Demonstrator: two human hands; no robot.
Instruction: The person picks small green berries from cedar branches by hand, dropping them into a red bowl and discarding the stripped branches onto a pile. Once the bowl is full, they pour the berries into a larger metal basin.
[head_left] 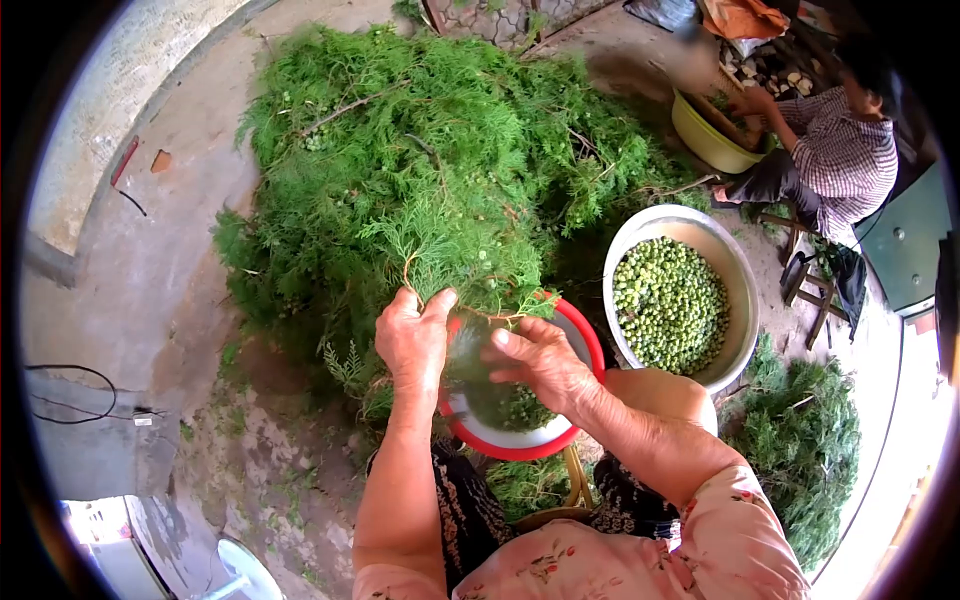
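My left hand [413,338] is closed around a thin reddish-brown stem of an evergreen sprig [425,245] with feathery green leaves. Just right of it, my right hand [550,368] is beside the stem, thumb and fingers apart. Its fingertips are blurred, and nothing shows between them. Below both hands is a red-rimmed white basin [592,345], resting near my lap. Small green cones [525,410] lie in its bottom, partly hidden by my right hand and by blur.
Beyond my hands spreads a large heap of cut evergreen branches [400,150]. A metal basin [745,290] full of green cones stands at right, near a smaller branch pile [800,440]. A seated person [845,150] works at a yellow-green tub [700,135].
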